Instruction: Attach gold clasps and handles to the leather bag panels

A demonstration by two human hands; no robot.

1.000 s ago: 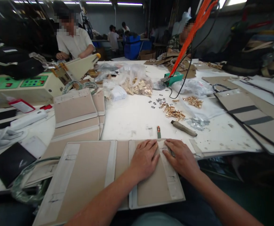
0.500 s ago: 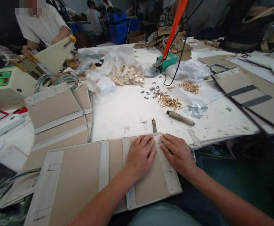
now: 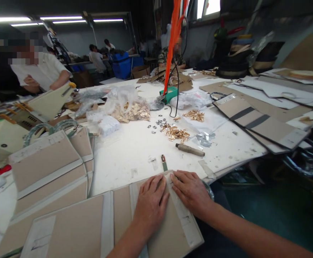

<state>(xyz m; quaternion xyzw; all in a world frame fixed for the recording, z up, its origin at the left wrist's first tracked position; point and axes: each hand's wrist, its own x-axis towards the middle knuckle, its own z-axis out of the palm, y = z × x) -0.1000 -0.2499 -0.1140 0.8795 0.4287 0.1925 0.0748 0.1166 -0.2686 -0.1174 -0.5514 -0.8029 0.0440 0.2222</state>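
A folded-out beige board panel with pale tape strips lies along the table's front edge. My left hand rests on it with fingers stretched out, palm down. Beside it, my right hand lies flat over the panel's right edge, fingers extended along the pale tape strip. The fingertips of both hands almost meet near the panel's far edge. A green strap tab with a metal fitting sticks out past that edge, just beyond my fingers. What lies beneath my palms is hidden.
Similar panels are stacked at left by a cream machine. Gold metal fittings, a taped tool handle and plastic bags lie ahead. An orange strap hangs over a green box. A person sits far left.
The camera view has tilted up and turned slightly right, so the scene sits lower and further left. Both hands keep nearly the same place on the panel.
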